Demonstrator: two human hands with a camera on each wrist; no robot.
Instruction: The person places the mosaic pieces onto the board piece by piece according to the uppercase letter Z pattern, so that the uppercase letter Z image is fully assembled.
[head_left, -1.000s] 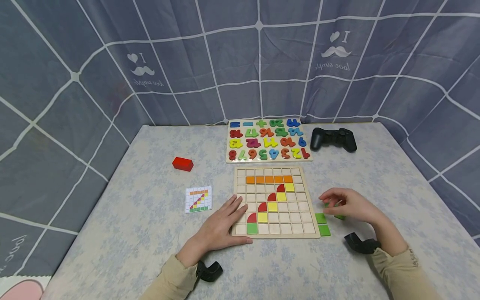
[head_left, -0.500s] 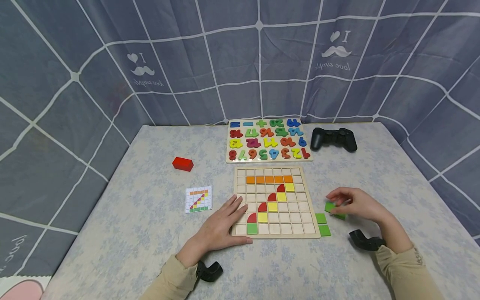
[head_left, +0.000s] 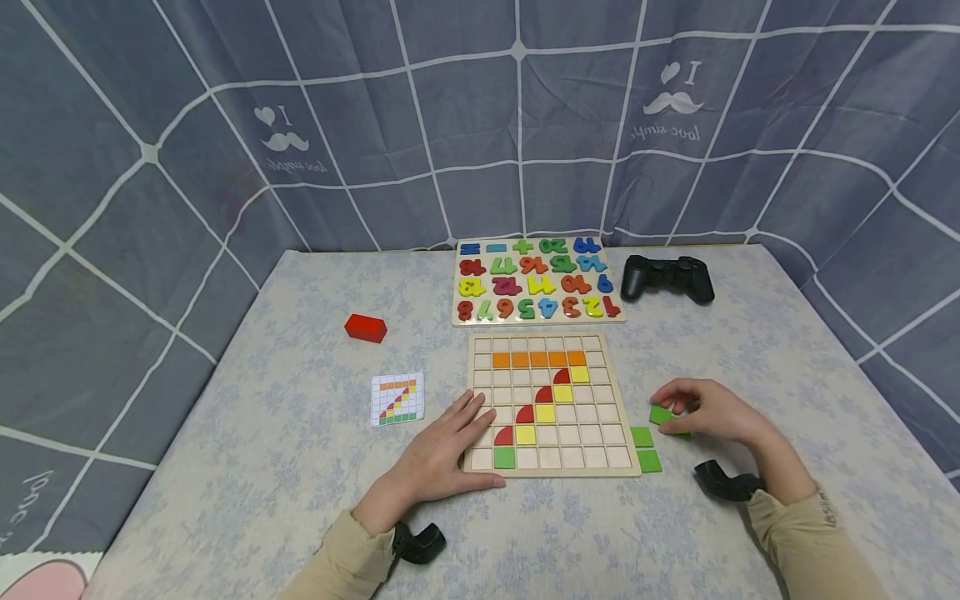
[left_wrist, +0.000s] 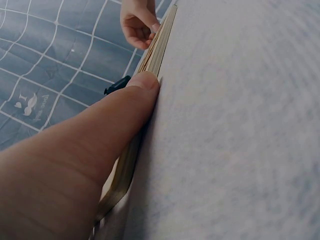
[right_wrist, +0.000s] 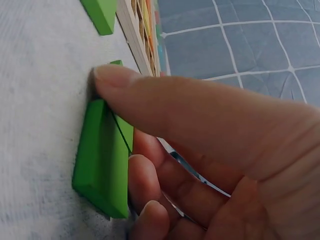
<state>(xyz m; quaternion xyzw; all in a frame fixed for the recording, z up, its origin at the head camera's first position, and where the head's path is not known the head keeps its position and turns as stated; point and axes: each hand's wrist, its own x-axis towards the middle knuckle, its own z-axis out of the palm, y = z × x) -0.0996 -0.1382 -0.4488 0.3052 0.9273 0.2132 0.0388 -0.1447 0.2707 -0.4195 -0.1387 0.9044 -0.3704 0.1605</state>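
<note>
My left hand rests on the lower left corner of a wooden grid board. In the left wrist view its thumb lies along the board's front edge. The board holds orange squares, red quarter circles, yellow squares and one green square tile. Right of the board, my right hand pinches at a pair of green square tiles with thumb and curled fingers. Its thumb crosses where they meet, above the nearer tile in the right wrist view.
Two more green tiles lie against the board's right edge. A pattern card and a red block are on the left. Behind the board are a number puzzle and a black game controller.
My right hand has moved slightly right, away from the board, and settled over the pair of green tiles. My left hand has stayed in place on the board.
</note>
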